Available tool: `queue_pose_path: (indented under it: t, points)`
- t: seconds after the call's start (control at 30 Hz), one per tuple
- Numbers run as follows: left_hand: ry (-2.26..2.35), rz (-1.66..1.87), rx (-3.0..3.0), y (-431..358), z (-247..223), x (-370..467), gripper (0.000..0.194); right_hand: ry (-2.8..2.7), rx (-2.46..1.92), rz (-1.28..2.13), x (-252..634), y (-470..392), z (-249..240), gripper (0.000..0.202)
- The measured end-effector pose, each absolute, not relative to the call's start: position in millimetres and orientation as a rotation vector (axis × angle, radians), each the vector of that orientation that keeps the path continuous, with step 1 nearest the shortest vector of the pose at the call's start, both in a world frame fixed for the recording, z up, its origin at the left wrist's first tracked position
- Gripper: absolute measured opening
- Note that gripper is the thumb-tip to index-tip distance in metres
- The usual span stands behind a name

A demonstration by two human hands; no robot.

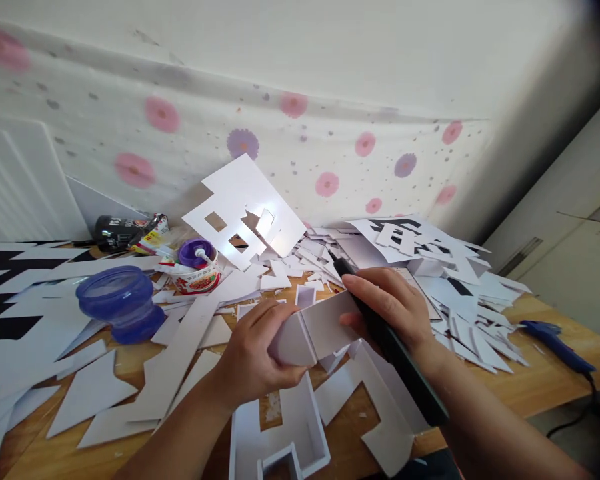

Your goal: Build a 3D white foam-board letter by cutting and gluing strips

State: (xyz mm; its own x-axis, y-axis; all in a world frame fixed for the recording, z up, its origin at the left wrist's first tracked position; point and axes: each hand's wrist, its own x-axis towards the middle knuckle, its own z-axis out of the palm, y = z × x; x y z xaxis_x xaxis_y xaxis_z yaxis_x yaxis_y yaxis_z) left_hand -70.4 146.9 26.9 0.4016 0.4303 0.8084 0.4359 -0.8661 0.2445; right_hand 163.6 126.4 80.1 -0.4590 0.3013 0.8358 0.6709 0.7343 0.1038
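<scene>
My left hand (257, 350) is closed around a small white foam-board piece (327, 323), thumb above and fingers below. The piece has two faces meeting along a seam. In my right hand (393, 303) lies a long black tool (397, 363) with a narrow tip pointing away from me; I cannot make out its exact kind. My right fingertips also touch the far end of the white piece. Below my hands is a white open-topped foam-board box (319, 433) with cut-outs. Beside it stands an angled white panel (393, 427) with a square opening.
White offcuts (105, 393) cover much of the wooden table (550, 313). A purple jar (117, 300) and a printed tub (197, 273) stand left. A cut-out panel (280, 227) leans behind. A blue glue gun (560, 347) with a cord lies right.
</scene>
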Motion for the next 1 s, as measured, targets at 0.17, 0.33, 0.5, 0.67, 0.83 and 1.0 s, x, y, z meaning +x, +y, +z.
queue_pose_path:
  t: [0.17,0.33,0.5,0.67,0.83,1.0]
  points:
    - [-0.699,-1.723,-2.690,143,27,-67,0.060,-2.091,-0.778,-0.143,156,134,58,0.046]
    - [-0.684,-1.674,-2.709,143,23,-66,0.067,-2.006,-0.797,0.079,150,136,52,0.042]
    - [-0.788,-1.478,-2.648,142,25,-64,0.057,-2.079,-0.860,-0.066,161,135,64,0.041]
    - [-0.876,-1.419,-2.621,142,21,-59,0.051,-2.112,-0.959,-0.194,167,129,68,0.039]
    - [-1.323,-1.564,-2.404,150,26,-78,0.048,-1.920,-0.975,-0.293,163,118,70,0.032]
    - [-1.488,-1.534,-2.343,170,24,-94,0.053,-1.779,-1.147,-0.347,186,128,60,0.027]
